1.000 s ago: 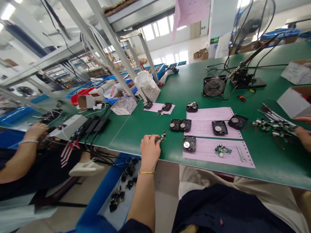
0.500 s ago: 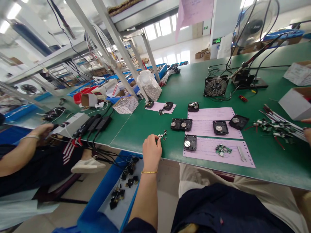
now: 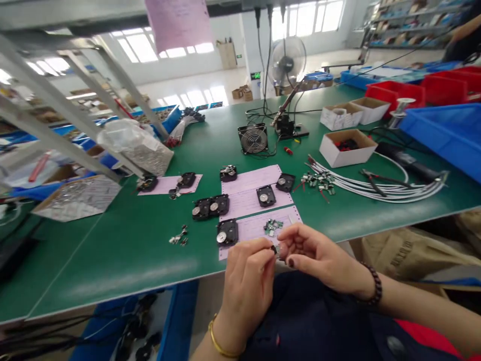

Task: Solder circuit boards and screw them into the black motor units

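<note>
My left hand (image 3: pixel 250 281) is closed in a pinch on a small black-and-metal part (image 3: pixel 275 248) above the table's front edge. My right hand (image 3: pixel 323 258) meets it from the other side, its curled fingertips at the same part; its exact kind is too small to make out. Just beyond lie small green circuit boards (image 3: pixel 273 226) on a pink sheet (image 3: pixel 248 229). A black housing with a silver disc (image 3: pixel 227 232) sits left of them. Further left is a little heap of small metal parts (image 3: pixel 179 236). A wrench (image 3: pixel 291 219) is mostly hidden behind my right hand.
More black housings (image 3: pixel 210 206) stand around the sheets. On the right lie white cables with small boards (image 3: pixel 319 181), pliers (image 3: pixel 373 181) and a white box (image 3: pixel 347 148). A small fan (image 3: pixel 253 139) stands at the back, a blue bin (image 3: pixel 447 130) at far right.
My view has swung right. My left hand has left the small metal parts and come to my front, now pinching one part. My right hand has come in from the right edge to meet it.
</note>
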A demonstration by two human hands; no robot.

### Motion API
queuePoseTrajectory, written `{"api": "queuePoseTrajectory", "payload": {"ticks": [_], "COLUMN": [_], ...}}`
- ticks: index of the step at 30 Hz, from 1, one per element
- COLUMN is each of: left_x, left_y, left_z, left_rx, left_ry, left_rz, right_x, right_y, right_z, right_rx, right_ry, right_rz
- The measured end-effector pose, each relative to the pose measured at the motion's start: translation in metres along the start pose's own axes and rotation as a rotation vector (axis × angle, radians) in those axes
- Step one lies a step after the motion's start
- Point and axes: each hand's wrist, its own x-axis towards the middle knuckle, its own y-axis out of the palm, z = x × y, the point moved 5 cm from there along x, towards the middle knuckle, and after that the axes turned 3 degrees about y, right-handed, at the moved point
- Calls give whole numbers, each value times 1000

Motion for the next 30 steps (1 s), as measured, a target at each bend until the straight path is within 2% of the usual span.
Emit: {"api": "queuePoseTrajectory", "payload": {"ticks": [4, 11, 14, 17, 19, 21, 23, 25, 27, 30], "left_x": [11, 27, 38, 60, 85, 115, 145, 171, 187, 196], "left_y": [18, 45, 60, 76, 89, 108, 131, 151, 168, 184], "left_z": [-11, -19, -26, -27, -19, 0, 26, 47, 62, 73], "left_rx": [-110, -147, -170, -140, -37, 138, 333, 392, 413, 414], "left_ry": [45, 142, 177, 203, 177, 119, 65, 55, 77, 123], "left_rz": [42, 87, 185, 318, 418, 528, 650, 690, 737, 793], "right_x": [-6, -20, -27, -38, -46, -54, -61, -66, -71, -78], "right_y": [-10, -35, -53, -81, -99, -112, -118, -119, -117, -116], "right_z": [-2, -1, -1, -1, -3, -6, -8, -7, -5, -6], "right_rx": [101, 131, 83, 55, 85, 107, 80, 20, -29, -59], "right_ry": [-8, -56, -104, -189, -234, -257, -269, -291, -315, -330], "right_rz": [-62, -171, -322, -521, -627, -683, -693, -688, -683, -694]}}
